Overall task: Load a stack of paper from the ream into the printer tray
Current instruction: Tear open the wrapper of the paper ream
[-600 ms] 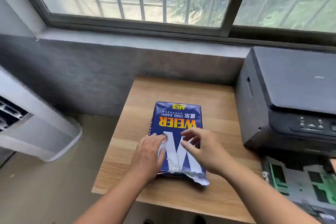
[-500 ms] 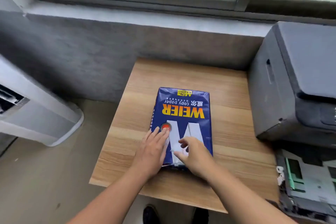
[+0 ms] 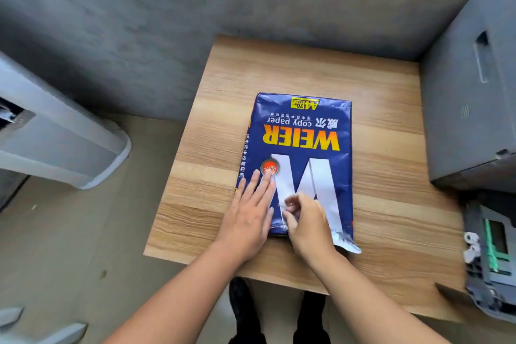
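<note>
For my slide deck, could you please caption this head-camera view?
Left hand steadies a blue paper ream while right hand works its torn wrapper end.

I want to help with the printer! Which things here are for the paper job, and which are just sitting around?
For the job:
paper ream
printer
printer tray
left hand
right hand

Just there:
wooden table
white appliance

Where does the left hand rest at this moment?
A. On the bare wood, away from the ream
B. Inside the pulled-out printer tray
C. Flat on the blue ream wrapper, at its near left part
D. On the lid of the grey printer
C: the left hand lies flat, fingers spread, on the near left part of the blue ream, while the right hand pinches the wrapper near its torn end.
</note>
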### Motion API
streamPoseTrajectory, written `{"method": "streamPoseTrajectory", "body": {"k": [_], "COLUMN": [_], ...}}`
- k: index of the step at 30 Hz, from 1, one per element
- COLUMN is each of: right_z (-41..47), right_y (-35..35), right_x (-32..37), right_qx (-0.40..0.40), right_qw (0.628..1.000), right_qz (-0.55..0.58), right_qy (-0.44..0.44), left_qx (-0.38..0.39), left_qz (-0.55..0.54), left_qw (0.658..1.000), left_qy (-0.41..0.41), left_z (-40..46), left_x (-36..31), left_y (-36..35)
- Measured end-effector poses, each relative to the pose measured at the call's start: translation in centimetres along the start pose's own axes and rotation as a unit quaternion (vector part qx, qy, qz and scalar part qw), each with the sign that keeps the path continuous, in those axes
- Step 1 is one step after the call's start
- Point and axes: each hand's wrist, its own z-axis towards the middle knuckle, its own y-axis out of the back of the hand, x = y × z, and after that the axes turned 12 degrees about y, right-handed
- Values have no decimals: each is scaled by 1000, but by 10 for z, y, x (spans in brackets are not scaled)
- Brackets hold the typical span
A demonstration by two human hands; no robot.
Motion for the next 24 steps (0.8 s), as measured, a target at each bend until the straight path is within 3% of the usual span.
{"method": "streamPoseTrajectory", "body": {"k": [7, 10, 14, 17, 21, 24], "right_z": [-61, -80, -45, -19, 14, 34], "right_y": [19, 21, 14, 21, 41, 53], "right_x": [2, 1, -3, -9, -22, -22], "right_qx": [11, 8, -44, 0, 78, 129], "right_qw": [997, 998, 999, 1000, 993, 981], "right_qz": [-14, 42, 5, 3, -31, -45], "right_qy": [81, 42, -10, -11, 85, 137], "left_qx": [41, 27, -15, -35, -17, 2], "left_qz": [14, 28, 23, 39, 80, 53], "left_qw": [999, 999, 1000, 998, 993, 996], "left_qy": [0, -12, -3, -31, -90, -75], "left_z": [6, 2, 7, 26, 52, 58], "left_x": [-6, -9, -11, -9, -1, 0], "left_y": [1, -4, 1, 10, 10, 6]}}
